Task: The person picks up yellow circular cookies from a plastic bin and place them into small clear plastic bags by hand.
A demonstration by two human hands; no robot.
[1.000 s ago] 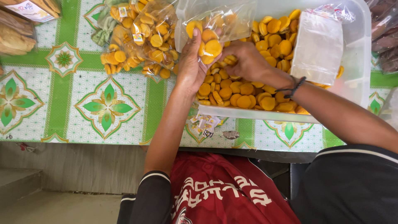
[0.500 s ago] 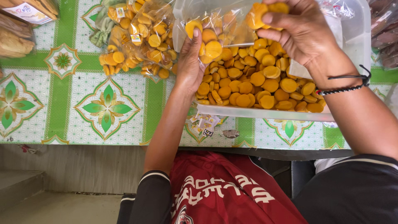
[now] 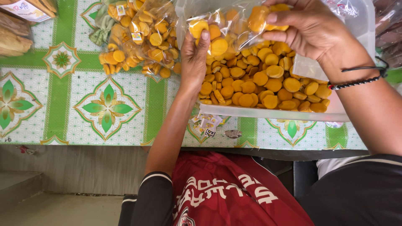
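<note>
Head view, single entry: we recorded our left hand [image 3: 193,62] gripping the near edge of a clear plastic bag [image 3: 226,25], thumb laid up along the film, the bag hanging open just beyond the fingers and already holding several round orange biscuits [image 3: 217,44]. Our right hand [image 3: 312,31] was closed around a small stack of the same biscuits at the bag's mouth, fingertips pinching them from above. Directly under both hands sat a clear plastic tub [image 3: 276,112] heaped with loose biscuits [image 3: 268,83]. Beyond and to the left of the left hand lay filled, labelled packets [image 3: 138,37] on the green patterned tablecloth [image 3: 63,104]; below the left wrist lay a few small paper labels [image 3: 207,123]. Risks, as we judged them: the stack was held only by the fingertips, so a biscuit could slip past the bag's mouth; the thin film was held on one side alone and could fold shut or sag; a spill would most likely land back in the tub, less likely on the cloth.
</note>
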